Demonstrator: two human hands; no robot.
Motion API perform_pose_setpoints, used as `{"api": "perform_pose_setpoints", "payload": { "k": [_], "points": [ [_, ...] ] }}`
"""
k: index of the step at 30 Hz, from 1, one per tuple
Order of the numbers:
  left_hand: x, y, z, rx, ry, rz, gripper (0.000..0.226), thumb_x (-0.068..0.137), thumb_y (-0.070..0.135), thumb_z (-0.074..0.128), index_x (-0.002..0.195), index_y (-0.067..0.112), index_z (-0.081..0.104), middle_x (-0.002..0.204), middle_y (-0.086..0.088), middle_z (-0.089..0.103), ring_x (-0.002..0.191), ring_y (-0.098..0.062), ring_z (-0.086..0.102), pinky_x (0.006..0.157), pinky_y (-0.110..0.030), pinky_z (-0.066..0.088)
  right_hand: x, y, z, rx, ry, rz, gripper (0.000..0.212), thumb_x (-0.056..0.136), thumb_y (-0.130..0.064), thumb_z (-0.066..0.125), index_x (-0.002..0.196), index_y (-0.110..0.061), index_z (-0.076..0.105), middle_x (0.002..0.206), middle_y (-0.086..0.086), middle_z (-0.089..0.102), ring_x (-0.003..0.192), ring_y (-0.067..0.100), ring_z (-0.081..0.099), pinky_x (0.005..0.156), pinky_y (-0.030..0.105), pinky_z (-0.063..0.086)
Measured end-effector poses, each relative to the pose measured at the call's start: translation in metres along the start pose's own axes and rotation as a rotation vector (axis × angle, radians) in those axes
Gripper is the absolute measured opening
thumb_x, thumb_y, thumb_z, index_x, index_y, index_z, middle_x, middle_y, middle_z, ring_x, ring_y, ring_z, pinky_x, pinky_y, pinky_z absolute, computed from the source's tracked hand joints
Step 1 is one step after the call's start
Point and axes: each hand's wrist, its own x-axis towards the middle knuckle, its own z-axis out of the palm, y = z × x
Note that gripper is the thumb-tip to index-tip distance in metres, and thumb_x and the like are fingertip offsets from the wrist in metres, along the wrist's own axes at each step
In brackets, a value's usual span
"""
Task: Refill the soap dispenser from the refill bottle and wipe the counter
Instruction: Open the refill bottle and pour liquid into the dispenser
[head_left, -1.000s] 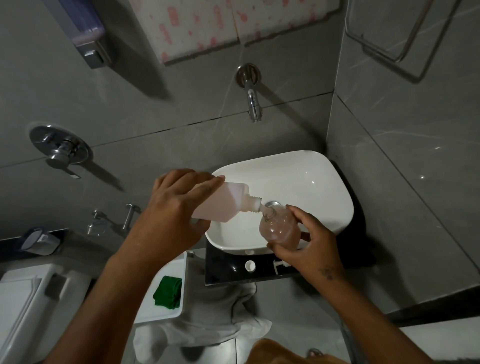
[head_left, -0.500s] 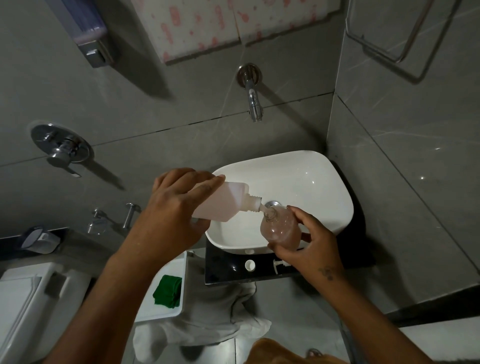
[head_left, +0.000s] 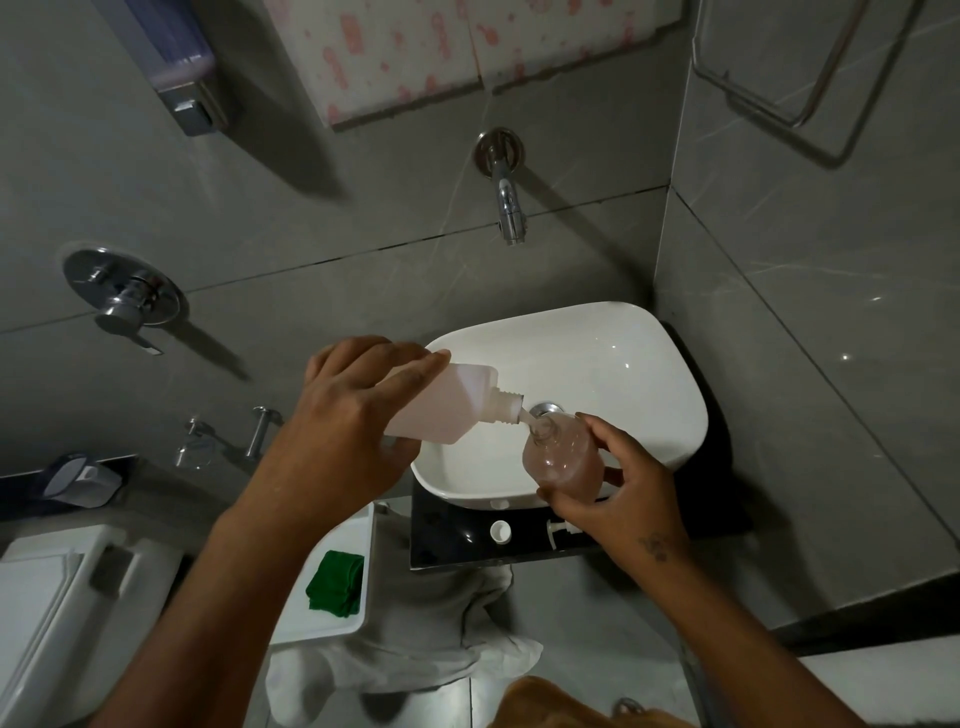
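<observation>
- Two hands work over the basin: the left hand (head_left: 343, 415) wraps its fingers round the refill bottle (head_left: 447, 410), tipped nearly flat so its threaded neck points down at the opening below.
- The right hand (head_left: 618, 493) cups the soap dispenser (head_left: 563, 460) from the side and beneath, leaning its open mouth toward the spout, probably so the thin stream lands inside.
- Holding both above the white sink (head_left: 649, 374) looks deliberate: spills would fall into the bowl rather than on the surface.
- The refill bottle is cloudy, squarish soft plastic; the dispenser is clear and rounded, showing pinkish soap well up its body.
- On the glossy black surface (head_left: 452, 540) in front of the basin lie a small white cap (head_left: 500, 531) and the pump head (head_left: 563, 532), removed for filling.
- A folded green cloth (head_left: 335, 584), nubby in texture, waits on a white ledge to the left, likely for wiping.
</observation>
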Motion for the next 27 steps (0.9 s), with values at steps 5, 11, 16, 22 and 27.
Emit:
{"api": "perform_pose_setpoints", "payload": {
  "k": [5,11,16,22,27],
  "points": [
    [0.0007,0.0000,0.0001,0.005,0.008,0.000,0.088,0.053,0.001,0.097,0.134,0.008,0.065,0.128,-0.015,0.069,0.115,-0.043,0.060,0.096,-0.049,0.038,0.0010,0.0000,0.0005,0.001,-0.001,0.001,0.081,0.060,-0.021,0.095,0.134,-0.024,0.061,0.126,-0.016,0.066,0.118,0.008,0.062,0.093,0.038,0.057],
    [0.0002,-0.0010,0.0008,-0.008,0.013,0.002,0.087,0.055,0.002,0.096,0.135,0.009,0.064,0.129,-0.013,0.068,0.117,-0.039,0.057,0.098,-0.049,0.039,0.0004,0.0014,0.0014,-0.002,0.001,0.008,0.084,0.060,-0.023,0.095,0.135,-0.026,0.059,0.128,-0.018,0.064,0.119,0.006,0.060,0.094,0.036,0.057],
    [-0.0007,-0.0018,0.0017,-0.014,0.013,-0.009,0.088,0.054,0.002,0.097,0.136,0.009,0.064,0.129,-0.013,0.068,0.118,-0.035,0.052,0.097,-0.045,0.034,0.0006,0.0017,0.0021,-0.014,-0.001,0.007,0.084,0.060,-0.026,0.095,0.136,-0.027,0.059,0.129,-0.018,0.064,0.119,0.004,0.060,0.094,0.034,0.058],
    [-0.0026,-0.0002,0.0030,-0.014,0.002,-0.004,0.088,0.053,0.001,0.097,0.135,0.009,0.065,0.128,-0.013,0.069,0.115,-0.039,0.058,0.097,-0.049,0.039,0.0003,0.0040,0.0032,-0.009,0.002,0.016,0.083,0.060,-0.026,0.095,0.135,-0.026,0.059,0.130,-0.016,0.065,0.119,0.008,0.061,0.093,0.036,0.058],
    [-0.0036,-0.0005,0.0030,-0.022,0.008,-0.008,0.087,0.055,0.000,0.095,0.136,0.010,0.064,0.129,-0.011,0.069,0.116,-0.038,0.056,0.098,-0.047,0.038,0.0003,0.0051,0.0041,-0.020,-0.006,0.009,0.085,0.060,-0.027,0.095,0.136,-0.025,0.058,0.132,-0.014,0.064,0.121,0.010,0.060,0.094,0.037,0.058]
  ]
}}
